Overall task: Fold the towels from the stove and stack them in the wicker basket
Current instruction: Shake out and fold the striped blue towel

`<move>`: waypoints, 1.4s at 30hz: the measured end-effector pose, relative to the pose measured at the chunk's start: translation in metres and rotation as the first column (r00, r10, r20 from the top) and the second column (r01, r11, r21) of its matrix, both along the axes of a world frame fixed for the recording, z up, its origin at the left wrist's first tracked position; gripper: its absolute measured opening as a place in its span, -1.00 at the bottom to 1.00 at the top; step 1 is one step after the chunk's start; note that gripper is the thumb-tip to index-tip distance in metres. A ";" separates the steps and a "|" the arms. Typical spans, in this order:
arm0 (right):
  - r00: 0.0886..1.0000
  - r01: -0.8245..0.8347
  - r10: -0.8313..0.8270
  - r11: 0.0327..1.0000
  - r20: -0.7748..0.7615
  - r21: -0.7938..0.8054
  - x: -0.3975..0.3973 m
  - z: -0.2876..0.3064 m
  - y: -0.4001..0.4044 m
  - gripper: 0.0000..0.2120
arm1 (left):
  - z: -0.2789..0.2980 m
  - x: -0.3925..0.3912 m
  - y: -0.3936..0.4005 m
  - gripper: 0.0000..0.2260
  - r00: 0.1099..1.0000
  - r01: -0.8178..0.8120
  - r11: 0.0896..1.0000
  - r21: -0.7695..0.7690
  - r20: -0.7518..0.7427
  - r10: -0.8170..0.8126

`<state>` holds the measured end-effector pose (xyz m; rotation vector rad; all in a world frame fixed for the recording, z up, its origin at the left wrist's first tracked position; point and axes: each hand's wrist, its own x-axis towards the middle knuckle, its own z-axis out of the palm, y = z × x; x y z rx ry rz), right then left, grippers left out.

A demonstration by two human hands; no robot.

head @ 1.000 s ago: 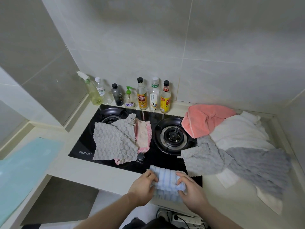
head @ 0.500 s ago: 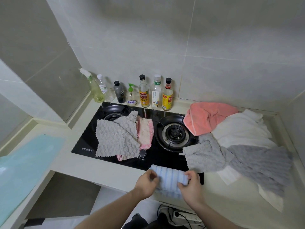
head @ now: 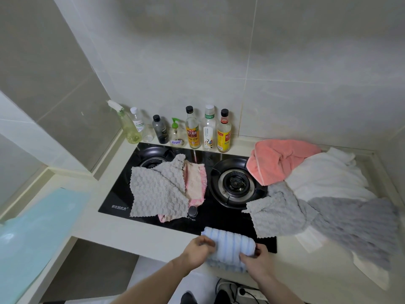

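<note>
Occlusions and cut-offs, head view

Grey waffle towel (head: pixel 156 190) is covering most of the left burner (head: pixel 153 157) and overlapping the pink cloth (head: pixel 196 183). Left hand (head: pixel 198 252) and right hand (head: pixel 257 263) are hiding the ends of the blue striped towel (head: pixel 229 243). White towel (head: pixel 328 174) is lying partly under the grey ones. Bottle labels (head: pixel 192 137) are reading too small. Power strip (head: pixel 249 292) is getting cut by the bottom edge.
</note>
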<state>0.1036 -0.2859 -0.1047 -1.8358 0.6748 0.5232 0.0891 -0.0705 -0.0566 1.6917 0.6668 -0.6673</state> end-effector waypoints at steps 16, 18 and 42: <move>0.999 0.031 -0.037 0.964 0.017 0.263 -0.010 0.048 0.008 -0.39 | 0.021 -0.018 0.011 -0.94 0.947 -0.306 0.930 -0.205 0.037 0.319; 0.999 -0.007 -0.005 0.957 0.041 0.291 -0.013 0.050 0.019 -0.38 | 0.026 -0.029 0.024 -0.90 0.923 -0.353 0.909 -0.222 0.074 0.376; 0.586 -0.807 0.757 0.510 0.289 0.299 -0.224 0.160 0.447 -0.53 | 0.127 -0.401 0.350 -0.71 0.360 -0.915 0.404 0.006 0.466 0.808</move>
